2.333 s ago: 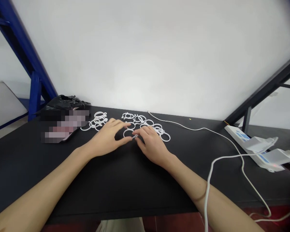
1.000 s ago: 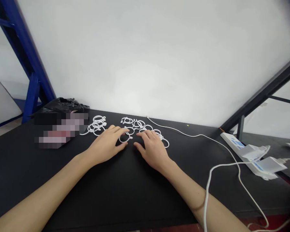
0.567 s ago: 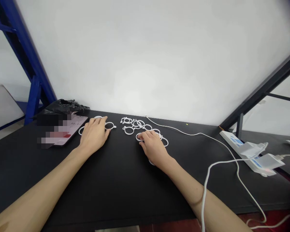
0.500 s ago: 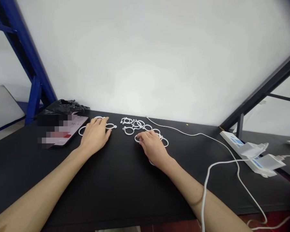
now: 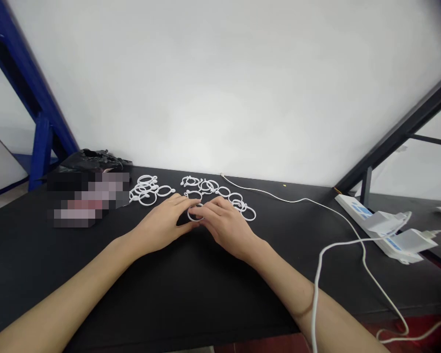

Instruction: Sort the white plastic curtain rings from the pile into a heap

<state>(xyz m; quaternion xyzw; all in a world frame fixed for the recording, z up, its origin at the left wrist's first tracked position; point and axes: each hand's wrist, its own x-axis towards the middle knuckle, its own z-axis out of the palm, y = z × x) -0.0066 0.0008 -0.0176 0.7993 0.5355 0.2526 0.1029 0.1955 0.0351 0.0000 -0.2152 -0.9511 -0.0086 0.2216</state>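
Observation:
My right hand [image 5: 230, 223] is closed, fingers pinching a white curtain ring [image 5: 189, 217] just above the black table. From the other side my left hand [image 5: 165, 220] reaches to the same ring. Its thumb and forefinger are apart, one near the ring's lower edge and one near its top; whether they touch it is hard to tell. Left of the hands lies a pile of white curtain rings [image 5: 147, 189], each with a small eyelet. Behind and right of the fingers, more loose rings [image 5: 224, 191] are scattered, some partly hidden by my right hand.
A blurred-out phone [image 5: 91, 201] lies at the left, with a black plastic bag [image 5: 95, 159] behind it. At the right is a white power strip [image 5: 375, 230] with plugged-in adapters. A white cable [image 5: 294, 201] crosses the table and passes over my right forearm. A white wall stands behind.
My left hand has come away from the left pile and moved right to meet my right hand. The right hand has shifted slightly left with the curtain ring.

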